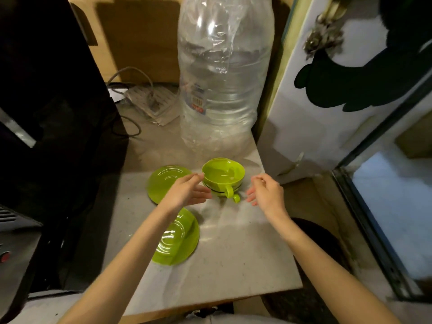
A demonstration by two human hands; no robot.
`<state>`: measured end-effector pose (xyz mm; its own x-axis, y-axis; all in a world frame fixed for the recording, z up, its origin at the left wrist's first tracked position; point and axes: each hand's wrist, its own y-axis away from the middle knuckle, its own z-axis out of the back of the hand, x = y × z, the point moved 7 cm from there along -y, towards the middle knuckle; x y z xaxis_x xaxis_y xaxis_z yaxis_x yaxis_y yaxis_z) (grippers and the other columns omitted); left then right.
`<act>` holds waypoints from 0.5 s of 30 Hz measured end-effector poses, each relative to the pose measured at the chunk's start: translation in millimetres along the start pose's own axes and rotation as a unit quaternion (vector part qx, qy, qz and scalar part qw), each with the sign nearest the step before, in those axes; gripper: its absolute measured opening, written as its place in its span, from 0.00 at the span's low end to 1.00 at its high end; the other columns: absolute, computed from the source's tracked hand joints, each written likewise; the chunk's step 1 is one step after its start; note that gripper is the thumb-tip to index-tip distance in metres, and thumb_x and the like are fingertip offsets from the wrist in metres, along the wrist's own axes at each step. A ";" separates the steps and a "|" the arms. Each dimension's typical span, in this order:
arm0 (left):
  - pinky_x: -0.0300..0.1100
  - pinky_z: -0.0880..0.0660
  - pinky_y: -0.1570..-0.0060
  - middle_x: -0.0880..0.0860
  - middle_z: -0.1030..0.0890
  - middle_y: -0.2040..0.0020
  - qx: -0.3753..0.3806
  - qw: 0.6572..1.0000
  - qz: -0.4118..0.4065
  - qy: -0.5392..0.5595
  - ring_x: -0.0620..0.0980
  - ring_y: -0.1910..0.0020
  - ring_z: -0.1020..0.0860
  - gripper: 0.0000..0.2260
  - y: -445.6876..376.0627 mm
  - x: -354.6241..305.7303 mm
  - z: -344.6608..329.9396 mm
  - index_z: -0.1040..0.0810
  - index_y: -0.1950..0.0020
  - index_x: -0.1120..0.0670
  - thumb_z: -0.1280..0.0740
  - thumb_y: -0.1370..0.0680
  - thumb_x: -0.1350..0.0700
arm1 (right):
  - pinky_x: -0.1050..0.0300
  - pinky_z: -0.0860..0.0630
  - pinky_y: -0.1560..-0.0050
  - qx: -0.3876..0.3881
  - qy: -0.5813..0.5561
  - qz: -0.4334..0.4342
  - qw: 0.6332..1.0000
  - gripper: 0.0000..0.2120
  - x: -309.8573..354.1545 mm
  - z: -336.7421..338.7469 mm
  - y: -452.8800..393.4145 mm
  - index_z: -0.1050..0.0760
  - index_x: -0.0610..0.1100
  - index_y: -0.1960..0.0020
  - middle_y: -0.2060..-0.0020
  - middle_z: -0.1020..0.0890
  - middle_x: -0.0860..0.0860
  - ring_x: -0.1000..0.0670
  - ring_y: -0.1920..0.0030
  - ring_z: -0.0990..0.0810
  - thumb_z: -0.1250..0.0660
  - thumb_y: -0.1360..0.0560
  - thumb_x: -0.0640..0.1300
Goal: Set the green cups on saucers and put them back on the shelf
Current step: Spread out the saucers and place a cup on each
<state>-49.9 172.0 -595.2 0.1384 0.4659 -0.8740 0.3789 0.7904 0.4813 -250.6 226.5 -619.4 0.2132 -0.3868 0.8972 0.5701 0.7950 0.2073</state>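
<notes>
Two green cups (223, 177) are stacked one inside the other on the grey shelf top (233, 249), handles pointing toward me. One green saucer (163, 181) lies to their left. A second green saucer (180, 239) lies nearer me, partly hidden under my left forearm. My left hand (189, 190) is open, its fingertips at the left rim of the top cup. My right hand (264, 190) is open just right of the cups, fingers spread and apart from them.
A large clear plastic water bottle (222, 76) stands right behind the cups. A black appliance (51, 101) fills the left side. Cables and a power strip (149, 99) lie at the back. A white fridge side (327, 108) rises on the right.
</notes>
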 end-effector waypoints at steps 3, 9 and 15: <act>0.39 0.21 0.63 0.59 0.19 0.62 -0.003 1.000 0.024 -0.013 0.48 0.70 0.18 0.18 -15.4 4.2 -3.2 0.32 0.36 0.59 0.40 0.23 0.51 | 0.64 0.29 0.81 0.060 -0.036 -0.029 0.997 0.06 9.0 -16.6 -9.9 0.29 0.43 0.52 0.73 0.24 0.45 0.56 0.84 0.26 0.42 0.22 0.45; 0.37 0.22 0.72 0.59 0.19 0.70 -0.033 0.999 0.027 -0.009 0.47 0.76 0.19 0.24 -28.1 8.3 -2.6 0.37 0.30 0.60 0.36 0.25 0.58 | 0.59 0.24 0.78 0.107 -0.024 -0.064 0.992 0.10 6.7 -32.5 -19.2 0.32 0.42 0.47 0.74 0.23 0.43 0.52 0.83 0.24 0.37 0.25 0.44; 0.35 0.22 0.72 0.62 0.21 0.63 -0.042 0.999 0.013 0.019 0.47 0.77 0.19 0.08 -23.3 -4.1 -1.9 0.26 0.47 0.59 0.38 0.25 0.65 | 0.48 0.20 0.68 0.084 0.005 -0.031 0.996 0.06 25.4 -30.2 -17.7 0.32 0.41 0.51 0.74 0.21 0.42 0.44 0.77 0.22 0.39 0.28 0.39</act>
<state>-61.0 152.5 -602.8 0.1116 0.4997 -0.8590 0.2972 0.8081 0.5086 -231.4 188.5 -612.1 0.1898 -0.4413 0.8771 0.4425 0.8359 0.3248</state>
